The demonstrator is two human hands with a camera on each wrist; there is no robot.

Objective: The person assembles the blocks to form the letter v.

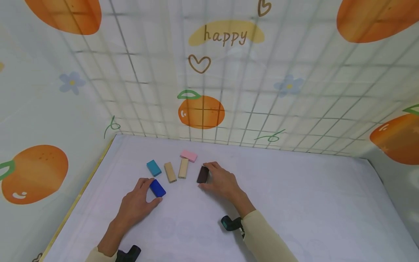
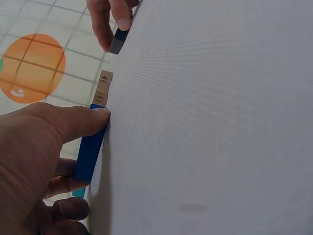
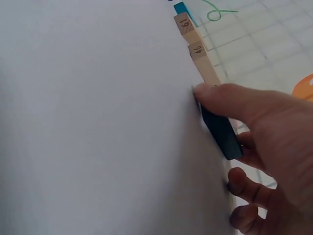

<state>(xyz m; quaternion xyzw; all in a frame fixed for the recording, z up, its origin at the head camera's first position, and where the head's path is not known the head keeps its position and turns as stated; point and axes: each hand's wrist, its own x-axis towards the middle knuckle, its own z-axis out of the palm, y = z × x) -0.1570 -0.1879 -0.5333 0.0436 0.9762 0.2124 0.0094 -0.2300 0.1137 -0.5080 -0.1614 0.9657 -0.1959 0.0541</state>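
A dark blue block (image 1: 158, 188) is pinched between the thumb and fingers of my left hand (image 1: 135, 203). To the right, my right hand (image 1: 224, 182) grips a black block (image 1: 203, 174) by its two ends, thumb at the near end. Between the hands lie two plain wooden blocks (image 1: 170, 172), and in the left wrist view their ends read 46 (image 2: 103, 79) and 61 (image 2: 100, 98). A light blue block (image 1: 154, 168) sits just beyond the dark blue one. Behind the right wooden block, a pink block (image 1: 188, 155) lies crosswise.
The blocks are on a white-covered table (image 1: 311, 203) with a yellowish left edge (image 1: 78, 196). A patterned curtain (image 1: 248, 80) with oranges and a grid stands behind it. Wrist cameras (image 1: 230, 223) are strapped to both forearms.
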